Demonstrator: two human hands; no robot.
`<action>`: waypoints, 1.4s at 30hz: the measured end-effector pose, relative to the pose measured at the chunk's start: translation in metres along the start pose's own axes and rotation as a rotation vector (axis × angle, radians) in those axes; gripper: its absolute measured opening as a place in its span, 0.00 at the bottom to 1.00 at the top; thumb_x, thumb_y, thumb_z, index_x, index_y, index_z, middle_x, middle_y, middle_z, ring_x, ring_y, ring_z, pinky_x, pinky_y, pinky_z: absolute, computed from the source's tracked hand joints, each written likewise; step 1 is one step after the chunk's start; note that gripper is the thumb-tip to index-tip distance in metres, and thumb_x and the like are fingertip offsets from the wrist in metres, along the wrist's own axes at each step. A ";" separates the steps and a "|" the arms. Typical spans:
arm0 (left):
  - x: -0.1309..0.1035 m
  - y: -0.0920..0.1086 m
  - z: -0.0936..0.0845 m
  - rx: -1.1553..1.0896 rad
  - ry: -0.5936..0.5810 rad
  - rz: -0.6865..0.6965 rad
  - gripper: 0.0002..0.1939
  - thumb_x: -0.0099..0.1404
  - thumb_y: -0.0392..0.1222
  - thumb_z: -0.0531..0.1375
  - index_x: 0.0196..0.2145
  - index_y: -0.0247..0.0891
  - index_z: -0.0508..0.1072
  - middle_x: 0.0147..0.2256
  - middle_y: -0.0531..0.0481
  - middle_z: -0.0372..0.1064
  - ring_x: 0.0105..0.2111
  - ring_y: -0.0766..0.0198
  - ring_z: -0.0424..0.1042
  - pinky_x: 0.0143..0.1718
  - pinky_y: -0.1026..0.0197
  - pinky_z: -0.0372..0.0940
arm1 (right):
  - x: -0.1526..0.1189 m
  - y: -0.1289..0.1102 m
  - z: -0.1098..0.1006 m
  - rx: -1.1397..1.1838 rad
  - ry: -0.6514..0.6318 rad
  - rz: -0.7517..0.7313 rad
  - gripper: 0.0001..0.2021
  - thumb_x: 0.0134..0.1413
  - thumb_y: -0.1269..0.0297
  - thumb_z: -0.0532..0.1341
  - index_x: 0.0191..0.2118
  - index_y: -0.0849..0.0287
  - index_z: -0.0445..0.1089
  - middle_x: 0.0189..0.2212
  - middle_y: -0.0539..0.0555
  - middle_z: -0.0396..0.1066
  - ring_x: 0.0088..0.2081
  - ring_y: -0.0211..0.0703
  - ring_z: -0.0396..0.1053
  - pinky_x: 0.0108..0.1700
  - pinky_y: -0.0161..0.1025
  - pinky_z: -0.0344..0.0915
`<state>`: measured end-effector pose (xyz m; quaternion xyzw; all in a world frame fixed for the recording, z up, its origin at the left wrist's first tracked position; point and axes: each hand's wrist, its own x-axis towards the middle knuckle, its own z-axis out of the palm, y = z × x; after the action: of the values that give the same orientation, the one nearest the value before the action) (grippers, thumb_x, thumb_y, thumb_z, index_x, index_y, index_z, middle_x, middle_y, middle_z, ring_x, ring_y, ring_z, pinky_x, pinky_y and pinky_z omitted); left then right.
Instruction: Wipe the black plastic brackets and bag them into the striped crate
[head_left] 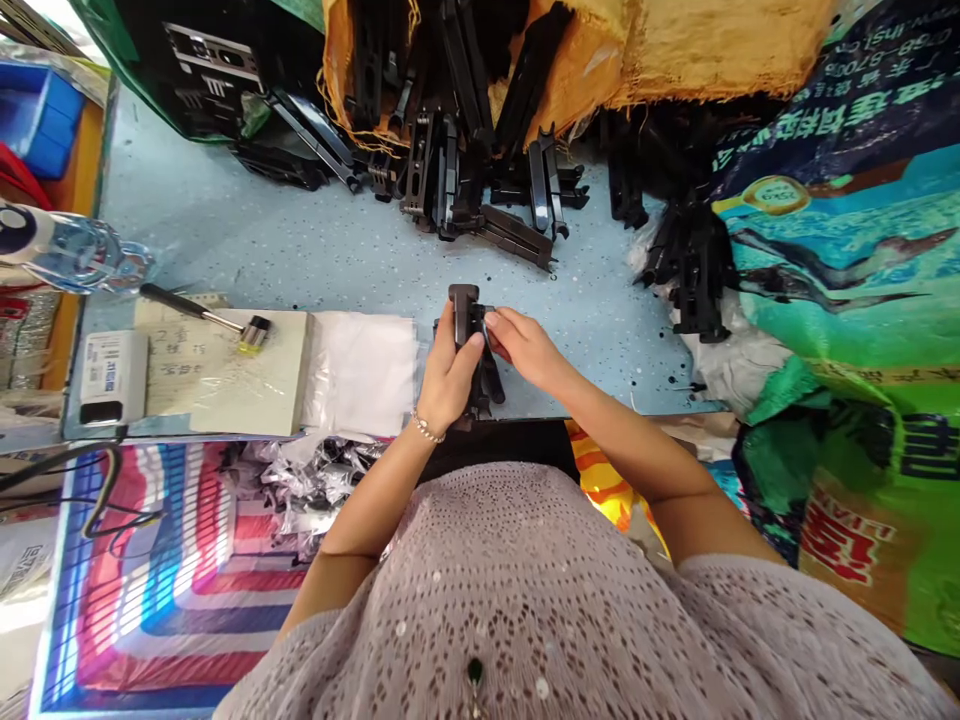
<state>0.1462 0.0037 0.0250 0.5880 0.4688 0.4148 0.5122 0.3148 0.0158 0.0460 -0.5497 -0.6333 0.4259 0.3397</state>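
Note:
My left hand [448, 378] is closed round a long black part [463, 298] near the front edge of the table, its thumb lying across the front. From the right, my right hand [529, 348] pinches at the upper right side of the same part, where a smaller black piece shows beside the fingertips; whether that piece is separate I cannot tell. Further black pieces show below my left hand. Beyond my hands lies a heap of similar black slotted parts [517, 235], spilling from an orange woven sack [660, 50].
Left of my hands are clear plastic bags [364, 370], a cardboard piece with writing [225, 375], a black-handled tool [180, 302], a white box [112, 375] and a bottle [75, 250]. A striped-lined crate [187, 640] stands below; printed sacks [840, 270] crowd the right.

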 end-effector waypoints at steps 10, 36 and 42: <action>0.008 0.000 -0.049 0.092 0.242 -0.123 0.21 0.74 0.53 0.52 0.58 0.42 0.69 0.44 0.45 0.76 0.42 0.58 0.76 0.45 0.57 0.72 | -0.043 -0.001 0.049 -0.313 -0.359 -0.240 0.19 0.74 0.53 0.49 0.32 0.55 0.64 0.27 0.51 0.68 0.31 0.42 0.65 0.34 0.40 0.58; 0.019 0.027 -0.002 -0.553 -0.010 -0.319 0.16 0.62 0.53 0.65 0.40 0.40 0.70 0.31 0.53 0.70 0.27 0.68 0.70 0.28 0.65 0.66 | -0.024 -0.020 0.011 -0.311 0.254 -0.442 0.11 0.73 0.59 0.52 0.49 0.55 0.69 0.39 0.56 0.70 0.42 0.47 0.69 0.45 0.47 0.69; 0.004 0.028 -0.013 -0.535 -0.100 -0.333 0.15 0.61 0.52 0.66 0.37 0.39 0.71 0.29 0.53 0.70 0.21 0.70 0.67 0.19 0.66 0.59 | 0.024 -0.003 -0.004 0.082 0.058 -0.089 0.25 0.70 0.38 0.47 0.32 0.54 0.62 0.24 0.47 0.59 0.26 0.40 0.60 0.32 0.40 0.61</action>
<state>0.1379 0.0091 0.0547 0.3672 0.4073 0.4044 0.7319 0.3130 0.0402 0.0498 -0.5188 -0.6289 0.4198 0.3988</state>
